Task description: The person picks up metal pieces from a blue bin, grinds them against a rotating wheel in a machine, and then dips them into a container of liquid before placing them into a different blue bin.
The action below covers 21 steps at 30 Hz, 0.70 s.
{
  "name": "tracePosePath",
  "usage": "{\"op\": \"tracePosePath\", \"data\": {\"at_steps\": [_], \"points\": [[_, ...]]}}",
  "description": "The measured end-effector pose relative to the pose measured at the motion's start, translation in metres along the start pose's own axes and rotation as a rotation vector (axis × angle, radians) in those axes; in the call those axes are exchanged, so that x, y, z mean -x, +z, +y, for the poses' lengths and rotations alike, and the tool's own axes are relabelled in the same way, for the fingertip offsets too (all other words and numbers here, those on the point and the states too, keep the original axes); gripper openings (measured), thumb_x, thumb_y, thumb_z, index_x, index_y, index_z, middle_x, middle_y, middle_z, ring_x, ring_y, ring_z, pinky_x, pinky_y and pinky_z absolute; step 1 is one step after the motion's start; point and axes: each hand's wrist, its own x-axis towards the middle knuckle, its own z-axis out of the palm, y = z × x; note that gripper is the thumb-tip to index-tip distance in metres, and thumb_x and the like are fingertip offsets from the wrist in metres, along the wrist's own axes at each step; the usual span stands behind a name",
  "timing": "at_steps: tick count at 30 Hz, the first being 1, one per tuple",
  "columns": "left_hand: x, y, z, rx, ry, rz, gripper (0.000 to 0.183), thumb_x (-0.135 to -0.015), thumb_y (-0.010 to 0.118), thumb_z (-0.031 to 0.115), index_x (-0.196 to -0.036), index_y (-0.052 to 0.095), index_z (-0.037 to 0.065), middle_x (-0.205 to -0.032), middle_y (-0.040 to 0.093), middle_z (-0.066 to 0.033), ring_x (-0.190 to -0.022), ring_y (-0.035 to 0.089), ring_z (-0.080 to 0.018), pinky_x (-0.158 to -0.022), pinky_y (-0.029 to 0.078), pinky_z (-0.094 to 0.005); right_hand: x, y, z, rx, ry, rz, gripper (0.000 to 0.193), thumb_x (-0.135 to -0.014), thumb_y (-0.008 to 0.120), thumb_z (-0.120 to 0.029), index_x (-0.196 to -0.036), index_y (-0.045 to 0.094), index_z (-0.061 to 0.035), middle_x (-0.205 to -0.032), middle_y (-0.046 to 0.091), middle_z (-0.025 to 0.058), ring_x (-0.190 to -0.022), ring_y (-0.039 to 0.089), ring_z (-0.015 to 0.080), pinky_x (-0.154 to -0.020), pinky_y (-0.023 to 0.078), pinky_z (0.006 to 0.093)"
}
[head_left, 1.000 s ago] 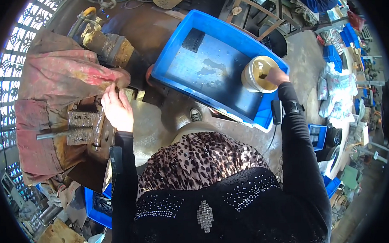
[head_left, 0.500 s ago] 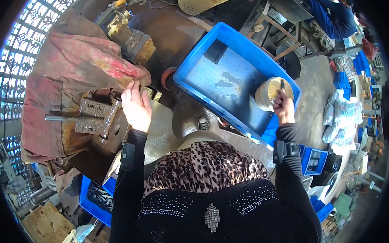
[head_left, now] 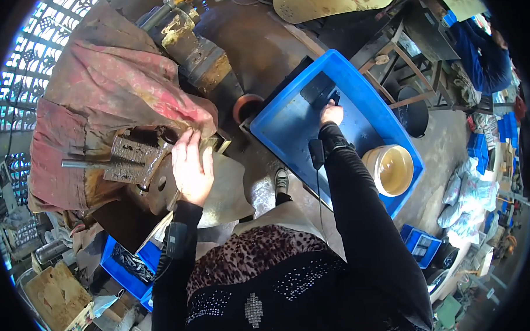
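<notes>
Upper centre, the right hand (head_left: pixel 331 114) appears to pinch a dark piece (head_left: pixel 336 97), not yet released, beside the dark stack (head_left: pixel 315 90) already in the blue tub (head_left: pixel 366 113); centre-left, the left hand (head_left: pixel 192 169) has fingers extended.

The blue tub (head_left: pixel 376 103) carries a cream bucket (head_left: pixel 373 168) at four o'clock from its middle and a dark, flat block (head_left: pixel 315 91) toward eleven. Beyond two o'clock shows grey-brown floor (head_left: pixel 443 96); a shoe (head_left: pixel 282 180) stands on it between seven and eight.
</notes>
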Motion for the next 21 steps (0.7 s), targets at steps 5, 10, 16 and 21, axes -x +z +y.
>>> {"op": "tracePosePath", "data": {"at_steps": [5,10,16,21], "points": [[-0.001,-0.001,0.001,0.029,-0.019,-0.036,0.040,-0.090,0.062,0.017,-0.126,0.054,0.001,-0.126,0.054,-0.0197,-0.113,0.053,-0.0382,-0.098,0.042,-0.0451,0.021,0.000,-0.019,-0.238,0.148,-0.014,0.038,-0.093,0.061,-0.031,-0.102,0.053,0.0054,-0.090,0.067,0.0252,-0.085,0.067,0.0391,-0.078,0.050,0.0458],[-0.003,-0.001,0.002,0.022,-0.009,-0.028,0.040,-0.089,0.063,0.017,-0.125,0.055,0.001,-0.125,0.054,-0.0198,-0.112,0.053,-0.0388,-0.096,0.044,-0.0454,0.018,0.005,-0.029,0.057,-0.069,0.062,0.035,-0.091,0.061,-0.027,-0.104,0.052,0.0046,-0.095,0.067,0.0252,-0.091,0.066,0.0390,-0.083,0.051,0.0453],[-0.002,-0.001,0.002,0.037,-0.036,-0.056,0.042,-0.090,0.062,0.016,-0.127,0.053,-0.001,-0.129,0.053,-0.0204,-0.115,0.052,-0.0393,-0.100,0.042,-0.0447,0.003,-0.029,-0.047,0.310,0.001,-0.238,0.051,-0.093,0.055,-0.043,-0.117,0.054,0.0017,-0.109,0.067,0.0235,-0.109,0.063,0.0369,-0.093,0.050,0.0433],[-0.002,-0.001,0.004,0.031,-0.054,-0.070,0.042,-0.090,0.063,0.015,-0.128,0.053,0.000,-0.130,0.052,-0.0203,-0.118,0.051,-0.0388,-0.101,0.042,-0.0439,-0.013,-0.040,-0.049,0.420,-0.013,-0.275,0.061,-0.091,0.055,-0.052,-0.123,0.052,0.0004,-0.113,0.067,0.0209,-0.109,0.065,0.0333,-0.093,0.051,0.0427]]}}
